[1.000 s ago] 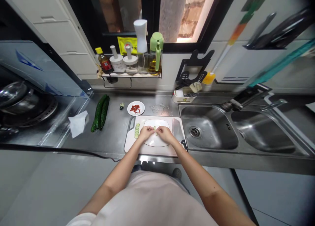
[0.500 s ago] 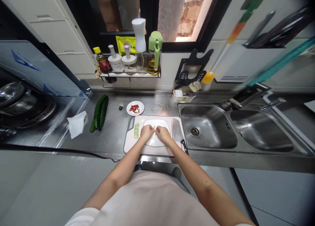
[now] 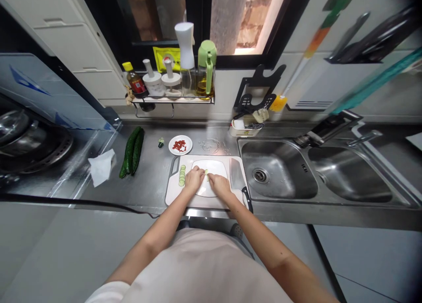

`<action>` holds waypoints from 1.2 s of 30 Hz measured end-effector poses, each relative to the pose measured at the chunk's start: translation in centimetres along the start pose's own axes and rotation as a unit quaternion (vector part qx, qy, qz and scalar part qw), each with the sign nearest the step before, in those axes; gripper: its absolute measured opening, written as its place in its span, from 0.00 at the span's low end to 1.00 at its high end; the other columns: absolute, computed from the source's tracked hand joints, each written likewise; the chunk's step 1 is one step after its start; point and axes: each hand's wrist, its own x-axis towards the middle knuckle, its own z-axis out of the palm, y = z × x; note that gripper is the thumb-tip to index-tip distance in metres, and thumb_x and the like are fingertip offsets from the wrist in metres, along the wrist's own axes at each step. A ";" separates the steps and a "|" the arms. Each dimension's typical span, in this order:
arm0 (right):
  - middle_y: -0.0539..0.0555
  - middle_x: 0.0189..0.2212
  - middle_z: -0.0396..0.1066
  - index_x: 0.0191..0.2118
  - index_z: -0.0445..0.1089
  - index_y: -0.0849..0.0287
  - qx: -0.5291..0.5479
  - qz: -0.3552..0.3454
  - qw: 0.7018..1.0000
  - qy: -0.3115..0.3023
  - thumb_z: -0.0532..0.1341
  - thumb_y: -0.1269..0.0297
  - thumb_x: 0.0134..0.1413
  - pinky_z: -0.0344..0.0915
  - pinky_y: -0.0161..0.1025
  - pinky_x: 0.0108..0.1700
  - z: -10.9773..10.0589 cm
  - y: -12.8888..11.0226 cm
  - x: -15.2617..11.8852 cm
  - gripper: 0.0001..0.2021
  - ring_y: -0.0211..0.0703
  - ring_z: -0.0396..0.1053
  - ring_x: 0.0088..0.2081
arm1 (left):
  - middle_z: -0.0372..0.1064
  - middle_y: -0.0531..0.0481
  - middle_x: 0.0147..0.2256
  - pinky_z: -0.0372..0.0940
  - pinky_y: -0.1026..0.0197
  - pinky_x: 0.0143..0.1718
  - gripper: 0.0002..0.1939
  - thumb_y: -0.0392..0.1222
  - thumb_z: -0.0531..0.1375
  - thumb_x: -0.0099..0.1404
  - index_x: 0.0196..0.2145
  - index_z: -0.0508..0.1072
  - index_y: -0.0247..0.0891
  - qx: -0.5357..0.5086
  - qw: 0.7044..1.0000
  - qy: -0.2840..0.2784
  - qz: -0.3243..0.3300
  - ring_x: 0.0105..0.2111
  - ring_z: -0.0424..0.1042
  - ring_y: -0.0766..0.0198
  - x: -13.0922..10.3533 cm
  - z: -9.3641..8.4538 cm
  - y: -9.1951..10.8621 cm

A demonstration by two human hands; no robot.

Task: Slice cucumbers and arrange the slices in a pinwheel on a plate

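A white plate [image 3: 211, 191] lies on the cutting board [image 3: 194, 202]. Above it, my left hand [image 3: 194, 179] and my right hand [image 3: 219, 184] meet at their fingertips, both closed on a small cucumber slice [image 3: 206, 173]. Another pale green bit shows on the plate just below the fingers. Left of my left hand, a row of several overlapping cucumber slices [image 3: 182, 175] rests on the board. At the board's right side lies a knife [image 3: 236, 173], its black handle toward me.
Two whole cucumbers [image 3: 132, 151], a paper towel [image 3: 101, 166] and a small plate of chopped red pieces [image 3: 188, 147] are on the steel counter. A double sink [image 3: 280, 171] is at right, a seasoning rack [image 3: 174, 100] at the back, and a stove at far left.
My left hand has shifted slightly left, and my right hand has turned a little. The fingertips have moved slightly, and the green slice between them shows more clearly.
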 end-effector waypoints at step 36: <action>0.60 0.40 0.75 0.58 0.63 0.48 -0.016 0.028 0.999 -0.009 0.42 0.59 0.68 0.60 0.39 0.41 0.1 0.2 3.0 0.20 0.47 0.72 0.41 | 0.68 0.46 0.44 0.59 0.61 0.40 0.16 0.46 0.50 0.69 0.47 0.74 0.47 0.015 1.000 -0.002 -0.024 0.43 0.68 0.60 3.5 -0.2 0.5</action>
